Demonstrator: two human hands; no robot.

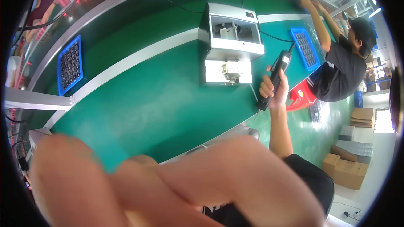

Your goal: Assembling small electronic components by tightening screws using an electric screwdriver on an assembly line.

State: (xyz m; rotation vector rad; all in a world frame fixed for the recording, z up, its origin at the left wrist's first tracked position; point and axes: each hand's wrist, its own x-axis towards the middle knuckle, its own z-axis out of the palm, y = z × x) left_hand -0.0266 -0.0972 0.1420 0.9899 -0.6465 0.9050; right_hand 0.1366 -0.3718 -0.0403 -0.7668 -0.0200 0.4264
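My right hand (274,90) is closed round a black electric screwdriver (275,77), held upright and tilted over the table's near edge. The bit points down; the cord end is at the top. To its left stands a white and grey screw feeder (231,46), with a windowed upper part and a small metal block on its front ledge. Very near the camera, my left hand (181,180) fills the lower part of the view, large and blurred. Its bent fingers are apart, and nothing shows between them.
The green-topped table (139,96) stretches across. A blue tray (69,65) of small round dark parts lies at the far left; another blue tray (306,48) with dark parts is right. A co-worker (347,59) sits beyond a red stool (301,96). Cardboard boxes (345,170) stand on the floor.
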